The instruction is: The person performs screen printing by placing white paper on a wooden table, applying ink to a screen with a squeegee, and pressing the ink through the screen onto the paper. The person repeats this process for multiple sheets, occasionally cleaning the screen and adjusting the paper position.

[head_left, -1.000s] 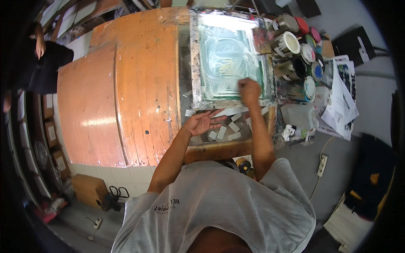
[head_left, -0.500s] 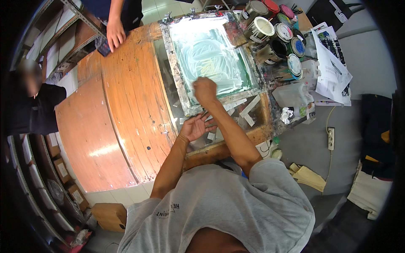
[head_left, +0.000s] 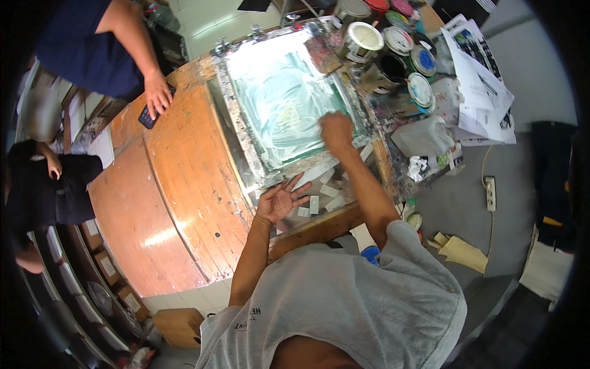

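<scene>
A framed printing screen (head_left: pixel 238 126) lies before me, its green mesh smeared with streaky white. Over the lower right part of that mesh is my right hand (head_left: pixel 337 132), fingers curled closed; whatever they may hold is hidden. My left hand (head_left: pixel 283 202) is palm up with its fingers spread, just below the screen's near edge, and nothing shows in it. Fingertips of the left hand come close to the frame's edge; whether they touch it I cannot tell. Beneath the screen is a glass panel with several pale strips and pieces (head_left: pixel 314 204).
Paint cans (head_left: pixel 364 38) crowd the bench to the right, beside a translucent jug (head_left: pixel 424 136) and loose papers (head_left: pixel 479 89). Left is a wooden board (head_left: pixel 190 154). At the far left another person's hand (head_left: pixel 158 95) rests by a dark phone (head_left: pixel 147 118); a second person stands near shelves.
My right hand has moved right across the mesh. My left hand's fingers have spread wider. The other person's arm reaches further in, and the whole view has shifted.
</scene>
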A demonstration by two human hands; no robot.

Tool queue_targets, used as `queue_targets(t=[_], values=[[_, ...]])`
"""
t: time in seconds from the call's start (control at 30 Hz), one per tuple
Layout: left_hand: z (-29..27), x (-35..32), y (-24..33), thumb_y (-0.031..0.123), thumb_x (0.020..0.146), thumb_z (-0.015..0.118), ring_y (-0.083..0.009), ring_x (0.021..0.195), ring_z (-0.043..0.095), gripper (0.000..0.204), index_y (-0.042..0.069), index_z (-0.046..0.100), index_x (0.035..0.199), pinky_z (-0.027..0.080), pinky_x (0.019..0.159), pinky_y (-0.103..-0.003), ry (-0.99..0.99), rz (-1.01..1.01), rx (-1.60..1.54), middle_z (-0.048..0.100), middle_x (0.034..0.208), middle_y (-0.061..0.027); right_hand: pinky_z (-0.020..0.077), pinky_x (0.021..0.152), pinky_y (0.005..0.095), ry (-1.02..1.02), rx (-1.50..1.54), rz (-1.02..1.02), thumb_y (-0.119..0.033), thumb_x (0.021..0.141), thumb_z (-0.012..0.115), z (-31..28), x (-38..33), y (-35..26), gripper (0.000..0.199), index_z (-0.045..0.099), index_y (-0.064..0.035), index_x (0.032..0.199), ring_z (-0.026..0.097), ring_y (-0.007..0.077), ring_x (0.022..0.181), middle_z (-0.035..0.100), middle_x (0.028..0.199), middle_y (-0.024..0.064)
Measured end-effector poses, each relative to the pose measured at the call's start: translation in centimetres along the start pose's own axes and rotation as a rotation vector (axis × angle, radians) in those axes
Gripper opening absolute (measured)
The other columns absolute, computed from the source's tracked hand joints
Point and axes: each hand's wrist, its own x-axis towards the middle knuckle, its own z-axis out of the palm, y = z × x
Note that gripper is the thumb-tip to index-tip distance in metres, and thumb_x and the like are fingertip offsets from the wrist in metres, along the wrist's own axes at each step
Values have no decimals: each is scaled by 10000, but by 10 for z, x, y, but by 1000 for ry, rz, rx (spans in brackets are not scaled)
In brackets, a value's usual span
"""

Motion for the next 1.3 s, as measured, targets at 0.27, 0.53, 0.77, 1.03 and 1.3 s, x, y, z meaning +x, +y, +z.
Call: queue_targets(t=[0.27, 0.53, 0.77, 1.03, 1.3], values=[[11, 5, -3, 347, 947, 575, -447, 1517, 212, 336, 201, 718, 1215, 201, 1184, -674, 66, 46, 103, 292, 1656, -75, 478, 811, 459, 50, 292, 73, 59, 725, 592, -20, -19, -14, 300, 774, -52, 936, 618, 333, 895, 726, 911, 169], [17, 6, -12, 339, 965, 555, -440, 1496, 274, 361, 151, 684, 1243, 247, 1169, -686, 124, 123, 199, 403, 1597, -94, 533, 795, 415, 543, 503, 556, -53, 844, 661, -92, -198, 104, 239, 711, -42, 1077, 663, 331, 1008, 699, 1001, 146], [28, 9, -21, 259, 898, 650, -397, 1473, 345, 251, 102, 715, 1084, 252, 1172, -683, 277, 198, 201, 525, 1501, -101, 517, 804, 416, 768, 312, 939, -31, 859, 644, -114, -256, 264, 392, 658, -94, 1245, 622, 348, 967, 581, 1173, 154], [47, 18, -32, 209, 835, 680, -392, 1431, 416, 261, 62, 702, 1050, 283, 1171, -659, 431, 302, 166, 559, 1450, -147, 514, 845, 439, 456, 310, 989, -343, 808, 700, -94, -166, 371, 368, 704, -136, 1112, 652, 363, 1017, 683, 1031, 129], [57, 22, -38, 201, 811, 681, -387, 1374, 484, 313, 52, 692, 1085, 318, 1165, -640, 527, 345, 136, 623, 1348, -170, 475, 719, 305, 436, 796, 712, -144, 810, 785, -61, -170, 354, 205, 651, -61, 942, 570, 156, 759, 602, 798, 38]])
